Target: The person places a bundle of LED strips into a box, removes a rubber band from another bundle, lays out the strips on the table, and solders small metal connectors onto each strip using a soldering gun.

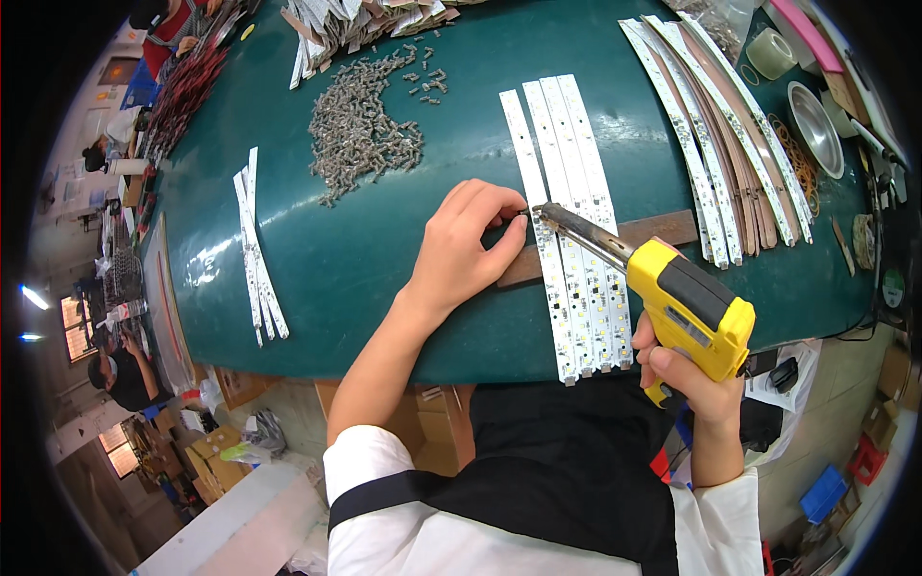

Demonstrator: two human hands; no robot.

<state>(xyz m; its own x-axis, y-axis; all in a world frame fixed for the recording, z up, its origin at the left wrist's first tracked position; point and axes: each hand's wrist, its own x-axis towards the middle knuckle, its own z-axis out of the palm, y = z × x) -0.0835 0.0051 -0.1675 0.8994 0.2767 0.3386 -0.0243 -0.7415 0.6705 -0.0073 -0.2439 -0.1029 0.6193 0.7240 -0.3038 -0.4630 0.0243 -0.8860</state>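
Note:
My right hand (706,392) is wrapped round the grip of a yellow and black soldering gun (688,305). The gun's dark nozzle points left, its tip at the leftmost of several white LED circuit strips (579,173). These strips lie side by side across a brown wooden bar (658,230). Just left of that tip, my left hand (466,245) is closed in a pinch, thumb and forefinger together at the strip's edge. Something small and dark shows at the fingertips, too small to make out.
A heap of small metal parts (360,130) lies on the green table (384,336). A few finished-looking strips (253,259) are crossed at left. More strips (715,134) are stacked at right beside a metal bowl (814,130) and a tape roll (771,54). Other people sit at far left.

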